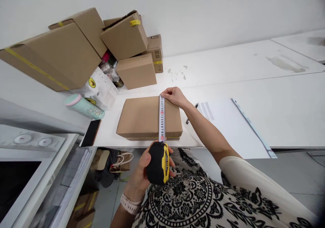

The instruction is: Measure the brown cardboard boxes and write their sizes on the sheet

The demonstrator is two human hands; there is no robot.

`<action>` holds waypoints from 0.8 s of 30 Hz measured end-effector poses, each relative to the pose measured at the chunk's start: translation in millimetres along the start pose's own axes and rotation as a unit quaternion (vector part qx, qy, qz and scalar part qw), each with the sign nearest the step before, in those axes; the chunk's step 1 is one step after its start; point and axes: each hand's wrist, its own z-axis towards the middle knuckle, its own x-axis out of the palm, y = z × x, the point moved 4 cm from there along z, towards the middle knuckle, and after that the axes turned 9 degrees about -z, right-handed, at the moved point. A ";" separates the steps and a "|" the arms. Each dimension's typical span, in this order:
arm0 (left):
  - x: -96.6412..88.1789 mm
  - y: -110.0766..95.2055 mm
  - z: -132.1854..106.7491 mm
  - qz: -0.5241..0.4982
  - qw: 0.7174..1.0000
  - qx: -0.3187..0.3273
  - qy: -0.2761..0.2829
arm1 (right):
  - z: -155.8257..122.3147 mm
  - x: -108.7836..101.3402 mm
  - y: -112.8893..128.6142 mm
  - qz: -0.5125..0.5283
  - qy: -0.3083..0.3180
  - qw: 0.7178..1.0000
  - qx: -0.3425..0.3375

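A closed cardboard box (142, 116) lies on the white table near its front edge. In front of that edge, my left hand (142, 170) is wrapped round a black and yellow tape measure (157, 163). Its white blade (161, 118) runs out across the top of the box, from the near side to the far edge. At the far edge my right hand (174, 96) pinches the blade's end against the box. Printed numbers face up along the blade, with a red 20 close to the case.
Several cardboard boxes (127, 35) are stacked at the back left. A mint green bottle (85, 106) and a black phone (91, 133) are left of the box. Paper sheets (228, 126) and a pen (188, 121) lie to the right. A white appliance (27, 160) stands at lower left.
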 end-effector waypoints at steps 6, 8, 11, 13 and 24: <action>0.6 2.4 0.9 -0.004 1.000 -0.001 -0.001 | 1.3 1.2 -4.2 0.008 -0.004 1.000 0.010; 1.7 3.0 0.7 -0.006 1.000 -0.005 -0.002 | 1.7 1.4 -4.9 0.012 -0.005 1.000 0.011; 2.3 2.9 0.6 -0.001 1.000 -0.009 -0.008 | 2.1 1.6 -5.7 0.017 -0.007 1.000 0.010; 2.1 3.0 0.7 0.001 1.000 -0.011 -0.009 | 2.0 1.6 -5.6 0.019 -0.007 1.000 0.006; -1.1 4.8 -2.5 -0.009 1.000 -0.014 -0.015 | 1.5 1.2 -5.3 0.032 -0.006 0.999 0.003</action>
